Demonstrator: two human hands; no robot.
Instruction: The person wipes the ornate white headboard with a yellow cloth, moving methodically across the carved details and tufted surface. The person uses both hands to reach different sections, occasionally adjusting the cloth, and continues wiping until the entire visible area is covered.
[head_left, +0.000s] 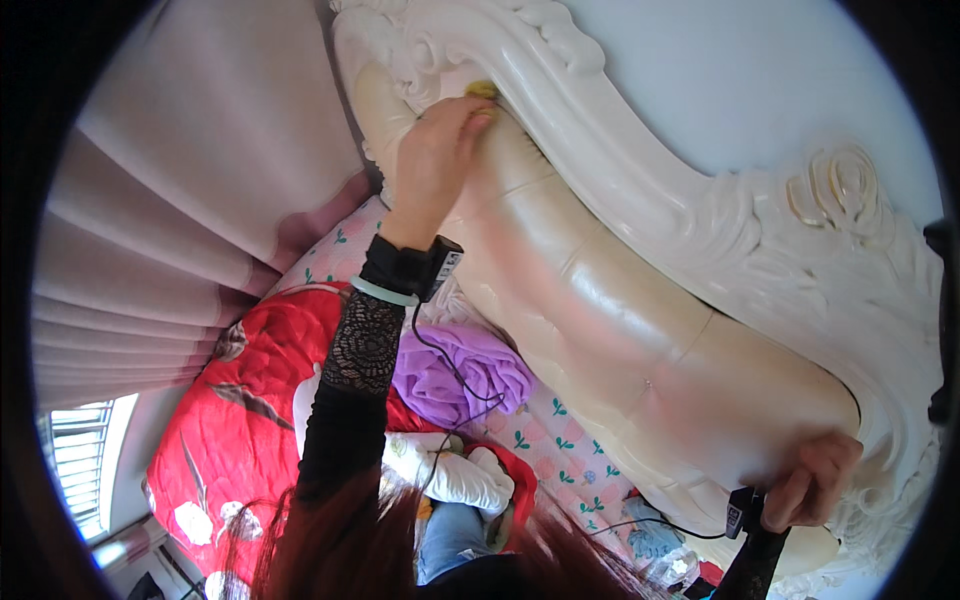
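Observation:
My left hand (433, 161) is shut on a yellow sponge or cloth (481, 91), which shows past the fingertips. It presses near the far upper corner of a cream tufted headboard panel (622, 292), beside the carved white frame (600, 165). At the panel's other end, my right hand (814, 480) is by the frame with its fingers curled. Motion blur hides whether anything is in that hand. Each wrist carries a black strapped device with a cable; a pale green bangle (384, 291) circles the left forearm.
Below the headboard lie a rolled purple blanket (465, 371), a red floral quilt (247, 405) and a white pillow-like bundle (450, 472) on a strawberry-print sheet (559, 442). Pink curtains (202, 142) hang at left. A clear plastic bag (671, 568) sits near my right arm.

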